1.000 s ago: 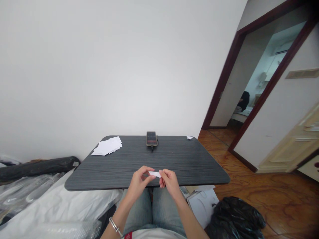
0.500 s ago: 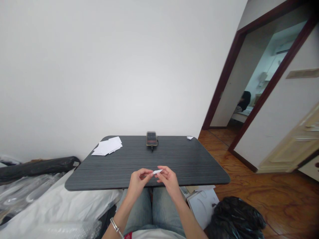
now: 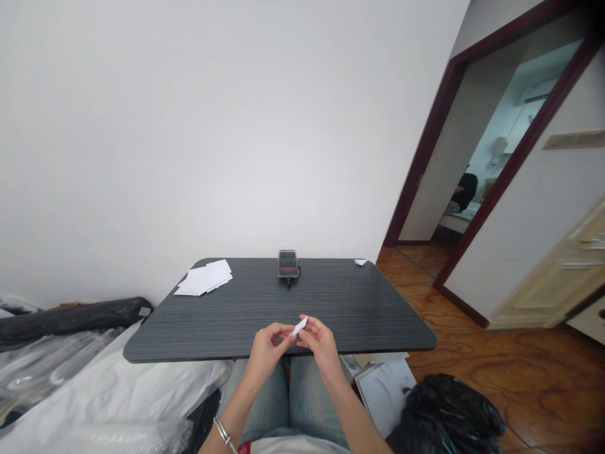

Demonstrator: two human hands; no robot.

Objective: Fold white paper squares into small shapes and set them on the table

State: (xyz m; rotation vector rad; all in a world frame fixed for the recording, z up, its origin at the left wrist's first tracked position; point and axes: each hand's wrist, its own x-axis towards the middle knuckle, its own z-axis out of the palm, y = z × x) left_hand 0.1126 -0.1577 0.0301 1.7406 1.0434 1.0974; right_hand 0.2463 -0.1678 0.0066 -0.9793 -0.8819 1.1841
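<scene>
A small folded white paper slip [image 3: 299, 326] is pinched between the fingertips of both my hands, just above the near edge of the dark grey table [image 3: 350, 309]. My left hand [image 3: 267, 349] grips its lower left end with curled fingers. My right hand [image 3: 319, 342] pinches its right side, and the slip tilts up to the right. A loose pile of white paper sheets [image 3: 203, 278] lies at the table's far left. A phone [image 3: 288, 264] stands propped at the far middle with a cable. One tiny white paper piece [image 3: 360, 261] lies at the far right corner.
Clear plastic wrapping [image 3: 94, 391] and a black roll [image 3: 70, 317] lie left of the table. A white box [image 3: 385, 394] and a black plastic bag [image 3: 449, 416] sit on the wooden floor at the right. An open doorway [image 3: 477, 183] shows a person in another room.
The paper slip went from lying flat between my hands to tilting up at its right end. Both hands drew a little closer together.
</scene>
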